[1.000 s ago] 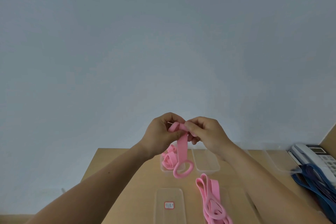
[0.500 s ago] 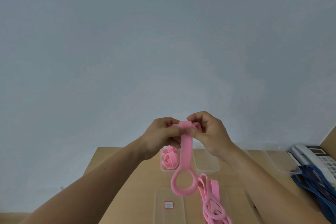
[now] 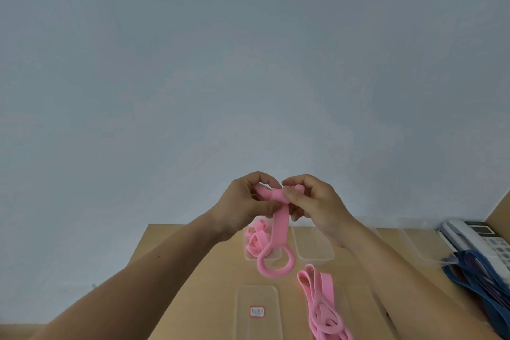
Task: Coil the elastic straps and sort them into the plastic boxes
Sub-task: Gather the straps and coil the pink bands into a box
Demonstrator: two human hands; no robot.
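Well above the bench (image 3: 215,298), a pink strap (image 3: 280,229) is pinched at its rolled upper end by the left grip (image 3: 242,201) and the right grip (image 3: 314,201); its loop is seen hanging before a plastic box (image 3: 247,255) at the far edge.

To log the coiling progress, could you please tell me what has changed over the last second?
The left hand and right hand kept pinching the pink strap at its top, rolling it; its hanging loop dropped lower, then rose a little. Nothing was let go. The coiled straps in the box, loose pink straps, blue straps and phone stayed put.
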